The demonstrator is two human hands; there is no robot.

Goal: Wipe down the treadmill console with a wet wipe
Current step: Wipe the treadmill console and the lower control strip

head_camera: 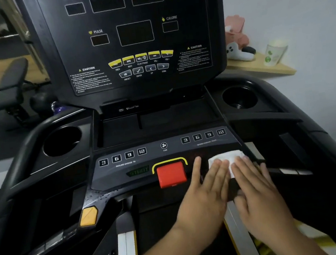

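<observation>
The black treadmill console (131, 37) fills the view, with dark displays on top and a lower button strip (124, 157). A white wet wipe (227, 157) lies flat on the right end of that lower strip, to the right of the red stop button (170, 174). My left hand (207, 187) and my right hand (253, 182) rest side by side with flat, spread fingers on the wipe's near half. Only the wipe's far part and a sliver between the hands show.
Two round cup holders (63, 141) (239, 98) flank the console. An orange clip (88, 216) sits on the lower left handlebar. A wooden shelf (260, 66) at the right holds a cup and small toys. A weight bench (11, 82) stands at the left.
</observation>
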